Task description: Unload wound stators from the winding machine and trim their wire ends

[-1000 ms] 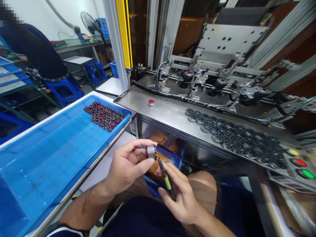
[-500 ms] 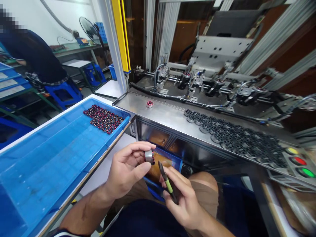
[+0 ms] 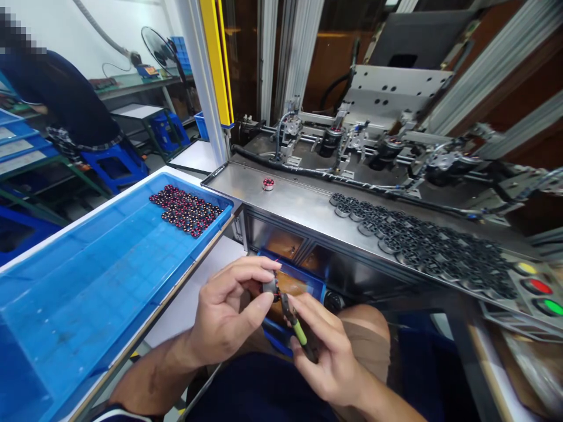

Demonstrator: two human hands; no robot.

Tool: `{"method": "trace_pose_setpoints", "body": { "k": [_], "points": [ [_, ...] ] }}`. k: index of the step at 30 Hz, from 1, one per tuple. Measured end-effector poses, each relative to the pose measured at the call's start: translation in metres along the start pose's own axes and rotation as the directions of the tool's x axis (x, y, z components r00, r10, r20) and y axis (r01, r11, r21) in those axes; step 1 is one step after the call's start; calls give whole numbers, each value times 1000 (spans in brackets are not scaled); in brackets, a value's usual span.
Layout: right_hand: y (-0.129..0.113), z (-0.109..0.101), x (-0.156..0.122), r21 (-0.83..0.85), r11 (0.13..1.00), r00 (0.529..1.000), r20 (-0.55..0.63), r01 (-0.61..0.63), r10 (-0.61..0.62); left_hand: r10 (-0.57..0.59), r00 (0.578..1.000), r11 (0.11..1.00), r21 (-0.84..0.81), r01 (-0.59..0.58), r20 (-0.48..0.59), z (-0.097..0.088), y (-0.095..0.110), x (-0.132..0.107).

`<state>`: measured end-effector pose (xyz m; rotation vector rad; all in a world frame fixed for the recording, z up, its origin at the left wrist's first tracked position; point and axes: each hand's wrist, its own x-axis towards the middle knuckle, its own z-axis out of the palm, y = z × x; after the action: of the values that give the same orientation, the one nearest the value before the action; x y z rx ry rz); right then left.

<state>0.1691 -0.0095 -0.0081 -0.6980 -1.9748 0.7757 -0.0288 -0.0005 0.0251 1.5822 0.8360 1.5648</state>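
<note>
A small round grey metal motor part [image 3: 269,285] is held in front of the person's lap, pinched between the thumb and fingers of the left hand [image 3: 229,313]. The grip of that hand is closed around it, and red wire is seen at the part's right face. A slim green-handled black tool [image 3: 295,325] is gripped in the right hand [image 3: 328,351] between thumb and forefinger, with its dark tip brought up against the part's right face. Whether the tip touches the wire cannot be told. The two hands are held close together, just below the front edge of the stainless steel counter [image 3: 299,205] and in front of a small blue plastic bin [image 3: 308,280].

On the counter, a single red-wound round part [image 3: 268,184] is set alone near the left end, and rows of black round parts [image 3: 422,246] are laid out towards the right. Yellow, red and green round buttons [image 3: 539,287] are mounted at the right end. To the left, a large shallow blue plastic tray [image 3: 88,281] is placed, with a cluster of dark red round parts [image 3: 185,210] gathered in its far corner. Beyond it, another person in a dark blue top [image 3: 61,99] is seen at a separate workplace.
</note>
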Motion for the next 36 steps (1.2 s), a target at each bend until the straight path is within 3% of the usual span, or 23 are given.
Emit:
{"method": "trace_pose_setpoints", "body": {
  "k": [5,17,23,26,30,36],
  "points": [
    [1,-2,-3,-77,997,1000,-11,-24,23,16,1000,999,33,-17,7,-1,-1,1],
    [-1,1,0,25,999,999,-23,-27,28,62,996,997,48,-66,65,-1,4,-3],
    [-4,-1,-2,-57,998,998,-61,-25,21,73,993,993,88,-82,97,-3,3,-4],
    [2,-3,-9,-98,988,991,-79,-120,112,135,984,981,121,-149,120,-6,3,0],
    [10,-9,-15,-142,951,960,-108,-274,260,280,934,929,182,-322,222,-13,-2,3],
    [4,-24,-27,-133,924,933,-87,-358,349,396,889,806,376,-457,231,-17,-9,5]
  ]
}}
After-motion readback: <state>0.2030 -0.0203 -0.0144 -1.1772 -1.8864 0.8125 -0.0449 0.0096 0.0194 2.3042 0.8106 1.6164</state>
